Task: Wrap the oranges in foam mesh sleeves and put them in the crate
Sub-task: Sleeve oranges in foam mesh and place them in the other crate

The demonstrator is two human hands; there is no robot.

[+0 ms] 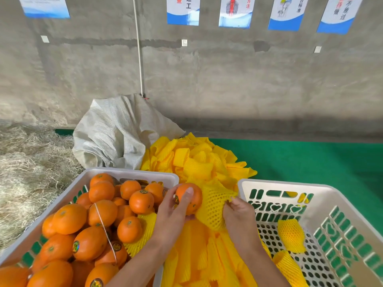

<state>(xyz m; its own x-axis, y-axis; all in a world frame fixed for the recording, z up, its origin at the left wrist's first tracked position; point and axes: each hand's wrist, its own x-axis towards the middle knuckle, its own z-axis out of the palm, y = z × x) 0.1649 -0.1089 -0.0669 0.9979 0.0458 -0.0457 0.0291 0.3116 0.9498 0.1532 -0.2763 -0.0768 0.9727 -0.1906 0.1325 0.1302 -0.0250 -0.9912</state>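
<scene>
The left hand (174,206) is curled round a round, glossy orange (189,198), thumb across its front and fingers under it, holding it up between the two crates. The right hand (238,212) pinches the rim of a yellow foam mesh sleeve (213,206), fingers bunched into the netting, and the sleeve's open mouth is pulled against the right side of the fruit, covering part of it while the left face is bare.

To the left, a white plastic crate with green slotted sides (132,172) is heaped with loose oranges (89,224), some rising above its rim; a thin white string lies across them. To the right, a second white slotted crate with a perforated floor (290,187) holds two sleeved oranges (291,235) near its left wall, with most of the floor bare beyond them. The gap between the two crate rims is narrow and filled by a pile of flat yellow mesh sleeves (196,160), which spreads back onto the green mat (310,160). A crumpled grey woven sack (116,131) slumps behind the left crate against the concrete wall, and straw (31,172) covers the ground at far left
</scene>
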